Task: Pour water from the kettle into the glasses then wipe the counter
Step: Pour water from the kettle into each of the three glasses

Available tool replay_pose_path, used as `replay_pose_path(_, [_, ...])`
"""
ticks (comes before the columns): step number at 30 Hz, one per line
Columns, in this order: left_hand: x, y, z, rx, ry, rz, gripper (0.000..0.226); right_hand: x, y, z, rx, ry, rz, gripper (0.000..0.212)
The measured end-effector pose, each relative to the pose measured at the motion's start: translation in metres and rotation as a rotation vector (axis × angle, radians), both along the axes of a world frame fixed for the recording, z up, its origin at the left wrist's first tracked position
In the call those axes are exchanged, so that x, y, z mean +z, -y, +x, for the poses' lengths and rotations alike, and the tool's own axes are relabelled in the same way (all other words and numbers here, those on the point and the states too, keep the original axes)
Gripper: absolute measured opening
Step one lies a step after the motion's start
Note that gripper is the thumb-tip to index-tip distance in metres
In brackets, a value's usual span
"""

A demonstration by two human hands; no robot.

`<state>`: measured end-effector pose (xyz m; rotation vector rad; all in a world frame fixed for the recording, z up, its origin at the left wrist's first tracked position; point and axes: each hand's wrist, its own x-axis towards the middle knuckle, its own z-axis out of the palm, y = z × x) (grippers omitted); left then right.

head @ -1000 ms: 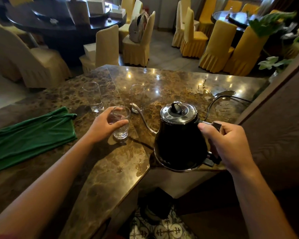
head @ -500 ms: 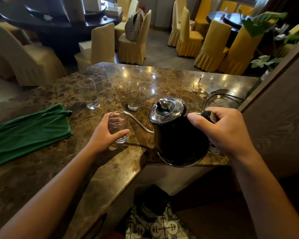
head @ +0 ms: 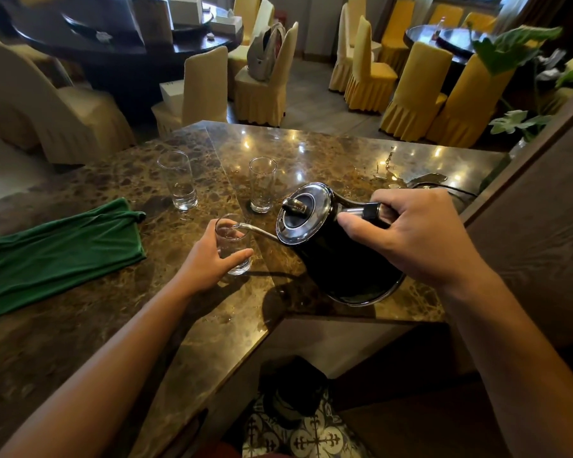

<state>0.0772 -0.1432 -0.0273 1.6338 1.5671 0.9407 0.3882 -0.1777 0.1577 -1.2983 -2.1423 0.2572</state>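
My right hand (head: 414, 233) grips the handle of a black kettle (head: 338, 259) with a chrome lid, lifted and tilted to the left. Its thin gooseneck spout reaches over the rim of the near glass (head: 234, 247), which my left hand (head: 205, 262) holds upright on the brown marble counter (head: 186, 325). Two more glasses stand behind it: the left glass (head: 178, 181) has a little water in it, and the middle glass (head: 262, 185) looks nearly empty. A green cloth (head: 57, 249) lies folded on the counter to the left.
The kettle's base (head: 427, 183) with its cord sits at the counter's far right beside a wooden partition (head: 540, 226). Water glints on the counter near the base. The counter's edge cuts inward below the kettle. Covered chairs and dark round tables stand beyond.
My right hand has raised the kettle and tipped it further left, bringing the spout from beside the near glass to over its rim. My left hand has kept its hold on the glass.
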Motion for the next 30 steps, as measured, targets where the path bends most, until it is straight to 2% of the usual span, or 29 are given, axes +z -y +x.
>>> replay_pose_path(13, [0.0, 0.006, 0.008, 0.041, 0.02, 0.021, 0.058, 0.003, 0.007, -0.002, 0.006, 0.031, -0.054, 0.059])
replay_pose_path(30, [-0.001, 0.009, 0.01, 0.043, 0.07, 0.005, 0.061, 0.005, 0.021, -0.011, 0.041, 0.127, 0.014, 0.048])
